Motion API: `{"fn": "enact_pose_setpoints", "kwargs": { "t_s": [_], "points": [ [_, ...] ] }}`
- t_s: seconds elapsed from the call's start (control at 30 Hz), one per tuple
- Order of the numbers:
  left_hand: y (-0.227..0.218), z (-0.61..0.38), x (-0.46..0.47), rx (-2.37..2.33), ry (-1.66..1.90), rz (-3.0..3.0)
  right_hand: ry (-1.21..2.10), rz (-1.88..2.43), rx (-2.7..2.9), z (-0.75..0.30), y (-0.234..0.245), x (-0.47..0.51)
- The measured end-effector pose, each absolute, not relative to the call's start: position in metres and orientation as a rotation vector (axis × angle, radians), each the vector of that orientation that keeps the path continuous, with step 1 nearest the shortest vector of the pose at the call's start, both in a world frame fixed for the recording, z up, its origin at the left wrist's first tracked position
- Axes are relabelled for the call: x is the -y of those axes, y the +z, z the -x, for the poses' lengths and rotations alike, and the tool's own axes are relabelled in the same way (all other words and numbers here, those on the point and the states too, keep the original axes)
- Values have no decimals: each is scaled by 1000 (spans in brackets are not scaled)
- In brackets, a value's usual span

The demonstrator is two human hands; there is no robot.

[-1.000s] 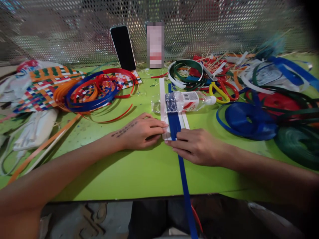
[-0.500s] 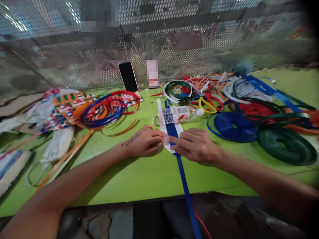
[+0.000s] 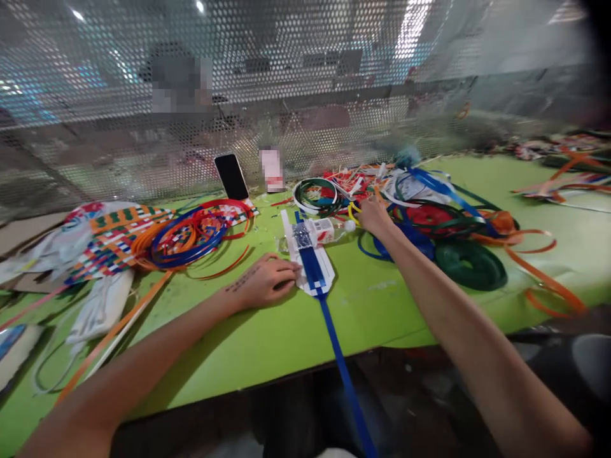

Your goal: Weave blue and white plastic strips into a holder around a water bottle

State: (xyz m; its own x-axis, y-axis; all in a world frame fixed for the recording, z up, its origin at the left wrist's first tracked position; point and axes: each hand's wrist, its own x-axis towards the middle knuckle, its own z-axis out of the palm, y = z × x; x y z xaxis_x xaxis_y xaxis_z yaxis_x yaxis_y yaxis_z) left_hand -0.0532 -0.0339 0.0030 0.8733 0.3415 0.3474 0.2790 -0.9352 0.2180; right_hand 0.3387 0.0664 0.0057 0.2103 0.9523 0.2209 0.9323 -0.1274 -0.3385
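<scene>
The left hand [image 3: 273, 280] is held low over the desk [image 3: 267, 343], its fingers half curled and the tips laid at the left edge of the blue-and-white weave [image 3: 311, 264]; whether that edge is pinched cannot be told. The right hand [image 3: 373, 213] is stretched out to the yellow handle of the scissors [image 3: 352, 210], its fingers bent there, though how firmly they are closed is hidden. The weave is set on the desk between the forearms, its far part crossed by a bottle [image 3: 337, 230] lying on its side. A blue strip [image 3: 338, 356] is draped over the near edge.
</scene>
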Motion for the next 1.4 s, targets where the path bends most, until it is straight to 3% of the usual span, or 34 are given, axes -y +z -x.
{"fn": "enact_pose_setpoints", "kwargs": {
  "t_s": [0.3,0.43,0.6,0.77,1.4],
  "points": [
    [1,53,33,-490,573,-2864,42,2201,1496,-349,12,-73],
    [-1,53,33,-499,561,-2841,3,1710,1261,-356,28,-75],
    [-3,52,32,-462,691,-2823,687,1159,1125,-309,54,-41],
    [-6,51,32,-437,752,-2796,1485,911,1140,-226,67,19],
    [-4,54,25,-415,592,-2705,1917,707,1018,-160,28,84]
  ]
}}
